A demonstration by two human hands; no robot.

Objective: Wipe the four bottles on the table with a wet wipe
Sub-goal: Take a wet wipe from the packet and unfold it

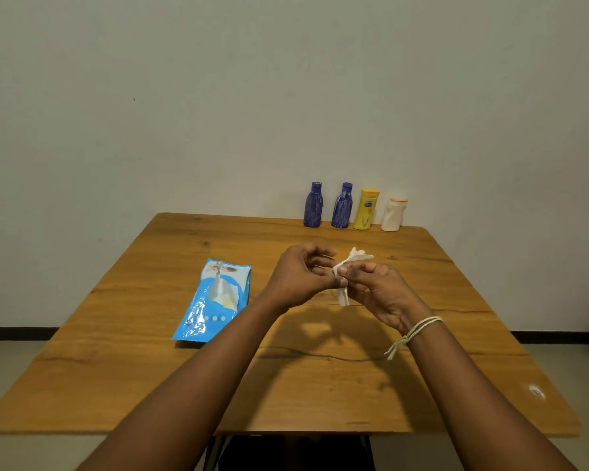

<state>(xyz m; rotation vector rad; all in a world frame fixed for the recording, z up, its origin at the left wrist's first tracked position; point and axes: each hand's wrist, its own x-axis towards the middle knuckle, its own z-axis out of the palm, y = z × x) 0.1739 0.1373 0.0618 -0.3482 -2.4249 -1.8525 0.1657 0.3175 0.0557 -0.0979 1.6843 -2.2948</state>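
White and crumpled, the wipe [346, 277] hung above the grained wooden table [150, 334], pinched between the left hand [301, 278] and right hand [376, 290]. Four bottles [354, 209] (two ribbed blue, one smooth yellow, one dented white) stood upright along the far edge. Left lay a glossy blue pack [213, 300].
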